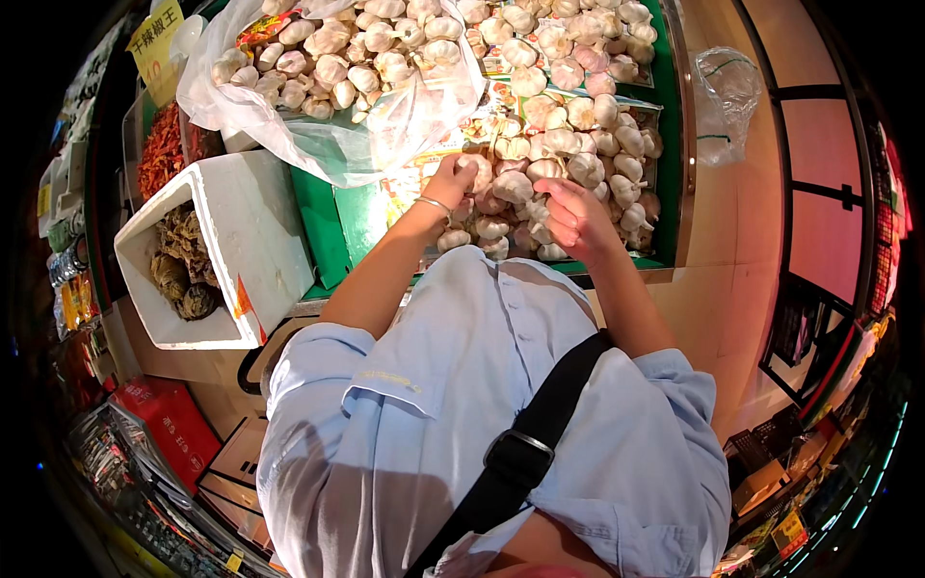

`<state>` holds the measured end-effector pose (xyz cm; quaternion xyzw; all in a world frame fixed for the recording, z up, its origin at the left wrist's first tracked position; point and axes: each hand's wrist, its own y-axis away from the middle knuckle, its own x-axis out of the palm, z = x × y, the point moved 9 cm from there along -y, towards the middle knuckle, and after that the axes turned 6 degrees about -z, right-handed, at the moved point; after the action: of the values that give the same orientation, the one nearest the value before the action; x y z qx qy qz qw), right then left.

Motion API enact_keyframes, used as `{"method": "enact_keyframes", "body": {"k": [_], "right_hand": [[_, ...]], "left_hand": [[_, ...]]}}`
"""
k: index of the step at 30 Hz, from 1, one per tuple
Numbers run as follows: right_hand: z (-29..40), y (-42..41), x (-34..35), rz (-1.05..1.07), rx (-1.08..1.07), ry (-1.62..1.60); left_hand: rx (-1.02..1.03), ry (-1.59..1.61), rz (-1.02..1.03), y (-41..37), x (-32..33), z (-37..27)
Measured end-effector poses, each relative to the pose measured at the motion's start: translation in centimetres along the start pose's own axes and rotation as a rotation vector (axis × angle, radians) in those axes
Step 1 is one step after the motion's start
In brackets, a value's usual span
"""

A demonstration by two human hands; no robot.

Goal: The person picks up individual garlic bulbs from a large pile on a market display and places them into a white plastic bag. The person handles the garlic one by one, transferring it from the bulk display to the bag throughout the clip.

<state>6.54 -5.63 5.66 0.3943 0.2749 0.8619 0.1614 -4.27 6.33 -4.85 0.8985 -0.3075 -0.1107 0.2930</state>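
Note:
Many garlic bulbs (pixel 561 141) lie heaped on printed sheets in a green-lined display bin. My left hand (pixel 449 184), with a bangle at the wrist, has its thumb and fingers closed on a garlic bulb (pixel 477 172) near the heap's left side. Over the right part of the heap is my right hand (pixel 574 217), its fingers curled beside the bulbs; whether it grips one is hidden. Beyond my left hand, a translucent plastic bag (pixel 318 148) lies spread open with more garlic bulbs (pixel 329 68) in and around it.
A white foam box (pixel 238 217) with dark leafy produce stands at the left. Behind it are dried red chillies (pixel 165 148) and a yellow sign (pixel 157 47) bearing writing. The bin's metal rim (pixel 681 144) runs along the right, with an empty clear plastic bag (pixel 725 108) outside it.

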Motion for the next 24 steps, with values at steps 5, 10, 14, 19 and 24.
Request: {"method": "enact_keyframes", "body": {"k": [5,10,14,19,24], "right_hand": [[-0.1,0.0,-0.9,-0.111,0.028,-0.013],[-0.1,-0.4,-1.9,-0.148,0.023,-0.001],[-0.2,-0.6,-2.3,-0.167,0.037,-0.015],[0.0,-1.2,-2.7,-0.164,0.040,-0.050],[0.3,-1.5,-2.3,-0.169,0.042,-0.055]], "left_hand": [[0.556,-0.649,-0.028,-0.3,-1.0,-2.5],[0.547,-0.891,-0.655,-3.7,-9.5,-12.8],[0.232,-1.030,-0.913,-5.5,-15.8,-14.9],[0.409,-1.450,-0.798,-7.2,-13.5,-15.2],[0.597,-1.200,-0.784,-6.8,-13.7,-15.0]]}}
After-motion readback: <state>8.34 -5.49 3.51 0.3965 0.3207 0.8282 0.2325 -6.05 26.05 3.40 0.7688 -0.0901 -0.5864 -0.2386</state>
